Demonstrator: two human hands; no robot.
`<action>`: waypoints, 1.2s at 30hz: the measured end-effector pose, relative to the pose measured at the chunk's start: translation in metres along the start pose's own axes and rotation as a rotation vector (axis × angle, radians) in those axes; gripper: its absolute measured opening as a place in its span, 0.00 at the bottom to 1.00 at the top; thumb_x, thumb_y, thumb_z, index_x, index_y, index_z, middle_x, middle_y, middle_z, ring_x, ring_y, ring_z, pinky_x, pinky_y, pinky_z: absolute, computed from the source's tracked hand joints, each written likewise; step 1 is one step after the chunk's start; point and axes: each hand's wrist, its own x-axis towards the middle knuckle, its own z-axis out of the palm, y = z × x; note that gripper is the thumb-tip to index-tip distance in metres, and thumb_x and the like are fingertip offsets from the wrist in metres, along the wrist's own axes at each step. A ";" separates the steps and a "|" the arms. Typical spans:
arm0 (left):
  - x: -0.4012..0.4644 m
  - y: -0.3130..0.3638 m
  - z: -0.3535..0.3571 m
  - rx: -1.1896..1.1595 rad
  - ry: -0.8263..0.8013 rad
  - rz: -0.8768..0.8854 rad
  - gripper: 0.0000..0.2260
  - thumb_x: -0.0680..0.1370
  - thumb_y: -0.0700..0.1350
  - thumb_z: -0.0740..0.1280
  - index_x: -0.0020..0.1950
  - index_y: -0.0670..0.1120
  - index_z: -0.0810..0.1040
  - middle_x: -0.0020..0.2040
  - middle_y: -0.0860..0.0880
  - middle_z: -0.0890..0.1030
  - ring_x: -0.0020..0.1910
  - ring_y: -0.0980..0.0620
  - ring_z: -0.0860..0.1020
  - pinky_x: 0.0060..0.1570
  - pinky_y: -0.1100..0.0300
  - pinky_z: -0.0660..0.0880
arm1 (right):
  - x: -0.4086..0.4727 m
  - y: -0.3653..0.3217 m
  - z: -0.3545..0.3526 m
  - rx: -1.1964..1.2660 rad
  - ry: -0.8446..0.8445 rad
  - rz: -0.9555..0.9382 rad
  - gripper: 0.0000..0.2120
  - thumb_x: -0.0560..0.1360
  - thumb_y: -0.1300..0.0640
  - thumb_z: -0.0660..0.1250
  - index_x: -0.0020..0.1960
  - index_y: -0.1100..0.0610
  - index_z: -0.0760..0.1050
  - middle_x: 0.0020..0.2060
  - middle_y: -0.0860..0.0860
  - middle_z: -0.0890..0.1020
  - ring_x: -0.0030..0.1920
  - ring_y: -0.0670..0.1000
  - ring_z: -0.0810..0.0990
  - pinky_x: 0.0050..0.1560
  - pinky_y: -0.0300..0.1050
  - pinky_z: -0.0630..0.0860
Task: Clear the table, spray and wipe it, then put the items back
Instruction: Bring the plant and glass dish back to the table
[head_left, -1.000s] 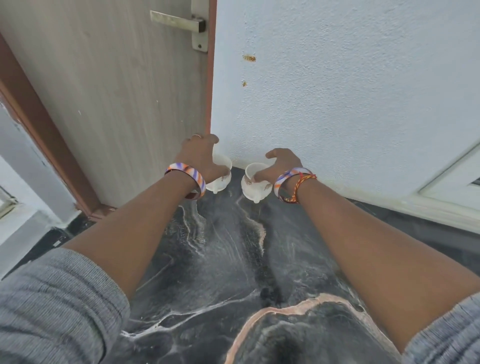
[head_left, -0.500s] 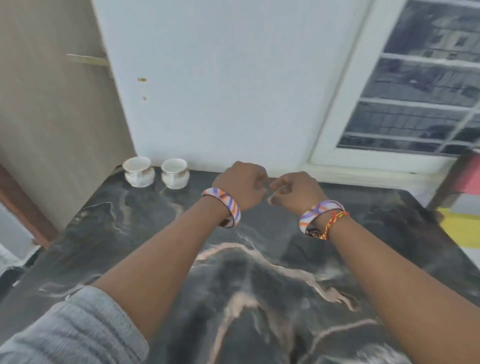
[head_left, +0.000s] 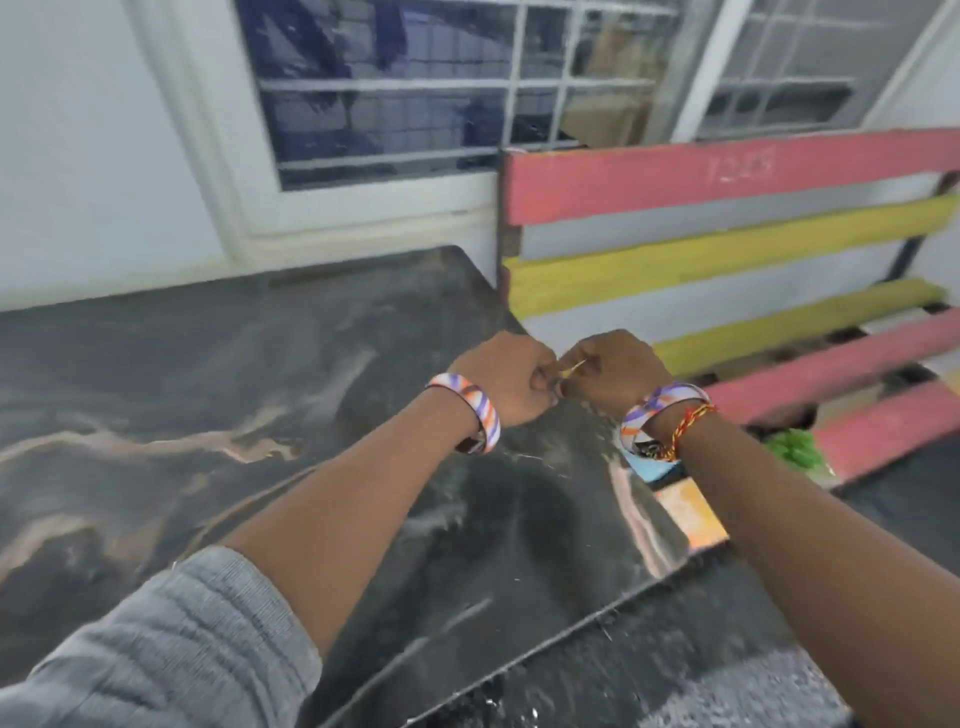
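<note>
Both fists, left hand (head_left: 506, 379) and right hand (head_left: 615, 371), meet curled and empty above the black marble-veined table (head_left: 208, 389), beside a red-and-yellow slatted bench (head_left: 727, 228) with faint, illegible writing.

Soft, even daylight; whole frame smeared by motion blur

The dark marble-patterned table (head_left: 270, 364) carries pale, diffuse sheen and no hard shadows. The white-framed barred window (head_left: 395, 104) and red-and-yellow slatted wooden bench (head_left: 727, 234) look soft and streaked; straight edges bow toward the corners from the wide lens.
</note>
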 end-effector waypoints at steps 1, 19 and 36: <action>0.012 0.017 0.012 0.012 -0.031 0.030 0.09 0.74 0.44 0.64 0.51 0.44 0.80 0.50 0.44 0.82 0.50 0.42 0.79 0.48 0.55 0.77 | -0.003 0.019 -0.009 0.013 0.009 0.030 0.10 0.69 0.62 0.70 0.50 0.59 0.82 0.38 0.53 0.77 0.41 0.51 0.74 0.31 0.35 0.66; 0.295 0.161 0.184 0.284 -0.467 0.227 0.07 0.77 0.46 0.63 0.48 0.42 0.73 0.45 0.42 0.72 0.43 0.47 0.70 0.37 0.59 0.66 | 0.064 0.391 -0.075 0.175 0.071 0.691 0.21 0.70 0.65 0.68 0.63 0.63 0.74 0.56 0.61 0.80 0.57 0.59 0.78 0.49 0.43 0.71; 0.337 0.187 0.372 -0.065 -0.655 -0.157 0.50 0.68 0.51 0.75 0.76 0.41 0.44 0.76 0.38 0.55 0.74 0.40 0.57 0.72 0.49 0.59 | 0.099 0.545 -0.059 0.270 0.189 1.067 0.11 0.73 0.64 0.61 0.50 0.69 0.78 0.48 0.65 0.81 0.49 0.60 0.79 0.45 0.43 0.68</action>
